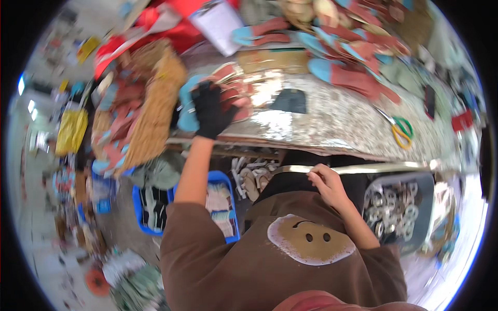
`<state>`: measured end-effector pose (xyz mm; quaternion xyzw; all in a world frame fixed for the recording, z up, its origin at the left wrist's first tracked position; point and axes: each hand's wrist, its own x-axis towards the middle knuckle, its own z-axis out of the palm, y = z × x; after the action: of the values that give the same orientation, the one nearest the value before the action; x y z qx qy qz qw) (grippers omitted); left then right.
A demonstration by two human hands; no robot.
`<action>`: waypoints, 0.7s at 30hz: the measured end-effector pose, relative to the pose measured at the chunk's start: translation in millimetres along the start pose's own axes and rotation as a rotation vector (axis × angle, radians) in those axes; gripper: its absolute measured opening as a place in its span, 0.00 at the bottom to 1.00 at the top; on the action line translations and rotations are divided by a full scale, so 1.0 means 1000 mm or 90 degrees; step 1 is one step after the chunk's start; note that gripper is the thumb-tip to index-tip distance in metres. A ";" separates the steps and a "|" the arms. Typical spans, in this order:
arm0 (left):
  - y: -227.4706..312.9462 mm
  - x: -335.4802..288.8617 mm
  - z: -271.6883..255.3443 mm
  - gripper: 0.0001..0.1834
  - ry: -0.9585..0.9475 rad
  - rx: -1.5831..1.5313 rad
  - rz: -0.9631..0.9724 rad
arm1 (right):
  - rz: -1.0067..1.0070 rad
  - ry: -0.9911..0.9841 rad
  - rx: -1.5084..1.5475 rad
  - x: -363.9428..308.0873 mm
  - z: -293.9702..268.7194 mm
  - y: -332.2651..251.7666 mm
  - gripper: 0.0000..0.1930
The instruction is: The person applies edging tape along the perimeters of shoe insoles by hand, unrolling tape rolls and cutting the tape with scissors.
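Observation:
My left hand (211,111), in a black glove with a bare thumb tip, reaches over a pile of red and light-blue insole-shaped pieces (188,119) at the table's near left. Its fingers are spread, and it appears to rest on the pile. More red pieces (232,78) lie just beyond it. My bare right hand (329,185) is above my lap with its fingers curled. A pale gold strip (384,167) passes behind this hand. Whether the fingers grip the strip or something small is hidden. A dark flat piece (290,100) lies on the table to the right of my left hand.
Scissors with green and yellow handles (402,132) lie at the table's right. More insole pieces (353,80) and a clipboard (217,26) sit farther back. A brown cardboard piece (153,103) stands at left. Below are a blue basket (234,207) and a grey bin (428,207) of rings.

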<state>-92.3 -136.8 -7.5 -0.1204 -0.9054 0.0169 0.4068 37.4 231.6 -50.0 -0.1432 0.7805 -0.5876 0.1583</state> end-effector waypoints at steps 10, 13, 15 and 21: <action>0.007 -0.013 0.060 0.51 -0.178 0.019 -0.054 | -0.027 0.141 -0.142 0.000 -0.106 -0.026 0.08; -0.016 -0.002 0.082 0.52 -0.189 0.021 -0.071 | -0.088 0.203 -0.227 0.025 -0.140 -0.036 0.07; -0.010 0.003 0.076 0.51 -0.188 0.062 -0.067 | -0.138 0.226 -0.246 0.045 -0.157 -0.048 0.08; 0.040 -0.006 0.012 0.47 -0.166 -0.045 -0.042 | -0.234 0.277 -0.293 0.132 -0.211 -0.073 0.10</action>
<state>-89.4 -98.6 -24.9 -0.1019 -0.9541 -0.0127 0.2812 -166.9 341.9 64.3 -0.1846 0.8688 -0.4321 -0.1565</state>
